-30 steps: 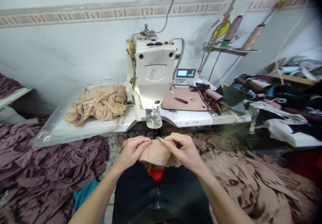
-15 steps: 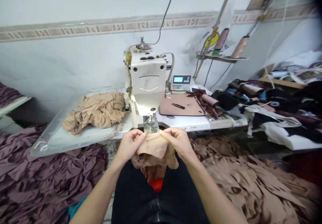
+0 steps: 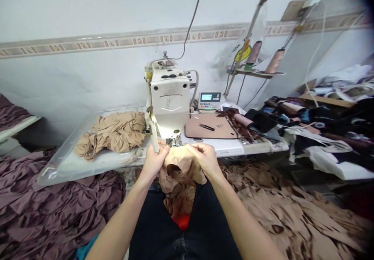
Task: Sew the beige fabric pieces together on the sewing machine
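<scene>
A piece of beige fabric (image 3: 181, 166) is stretched between my two hands, its top edge close under the needle area of a white sewing machine (image 3: 170, 103). My left hand (image 3: 155, 159) pinches the fabric's left corner, beside the machine's presser foot (image 3: 176, 140). The right corner is pinched between the thumb and fingers of my right hand (image 3: 205, 158). Below the hands the fabric hangs in loose folds over my lap. Whether its edge lies under the foot is too small to tell.
Crumpled beige fabric (image 3: 118, 133) lies on the table's left side. Black snips (image 3: 206, 127) rest on a pinkish mat (image 3: 193, 125), near a control panel (image 3: 209, 101). Thread cones (image 3: 275, 61) stand at the right. Purple fabric (image 3: 58, 209) and tan fabric (image 3: 280, 205) are heaped below.
Both hands have moved forward with the fabric, up to the needle area. The fabric now hangs more openly, showing a dark opening. The camera view has shifted slightly.
</scene>
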The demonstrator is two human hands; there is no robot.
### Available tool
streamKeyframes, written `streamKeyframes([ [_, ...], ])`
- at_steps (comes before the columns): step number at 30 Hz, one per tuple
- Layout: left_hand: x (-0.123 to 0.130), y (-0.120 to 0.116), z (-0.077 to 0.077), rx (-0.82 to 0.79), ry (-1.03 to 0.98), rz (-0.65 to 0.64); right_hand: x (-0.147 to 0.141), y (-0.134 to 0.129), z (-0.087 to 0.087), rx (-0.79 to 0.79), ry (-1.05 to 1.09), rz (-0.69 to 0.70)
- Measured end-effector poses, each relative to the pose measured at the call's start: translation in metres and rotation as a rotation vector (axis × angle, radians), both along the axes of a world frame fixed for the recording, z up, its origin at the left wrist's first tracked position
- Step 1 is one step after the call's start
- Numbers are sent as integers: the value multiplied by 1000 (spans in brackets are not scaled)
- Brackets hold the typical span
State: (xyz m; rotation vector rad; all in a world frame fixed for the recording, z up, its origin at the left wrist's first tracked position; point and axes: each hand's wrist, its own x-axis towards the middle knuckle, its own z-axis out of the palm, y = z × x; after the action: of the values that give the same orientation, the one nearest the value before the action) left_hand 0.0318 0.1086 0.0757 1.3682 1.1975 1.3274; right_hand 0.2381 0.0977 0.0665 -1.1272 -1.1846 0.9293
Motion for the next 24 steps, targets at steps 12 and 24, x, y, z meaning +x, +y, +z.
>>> streamKeyframes([
  [12, -52, -23, -41, 0, 144, -6, 42, -64, -61, -304, -79, 323],
  [24, -153, -30, -42, -34, 155, 277, 58, -98, -85, -372, -3, 48],
])
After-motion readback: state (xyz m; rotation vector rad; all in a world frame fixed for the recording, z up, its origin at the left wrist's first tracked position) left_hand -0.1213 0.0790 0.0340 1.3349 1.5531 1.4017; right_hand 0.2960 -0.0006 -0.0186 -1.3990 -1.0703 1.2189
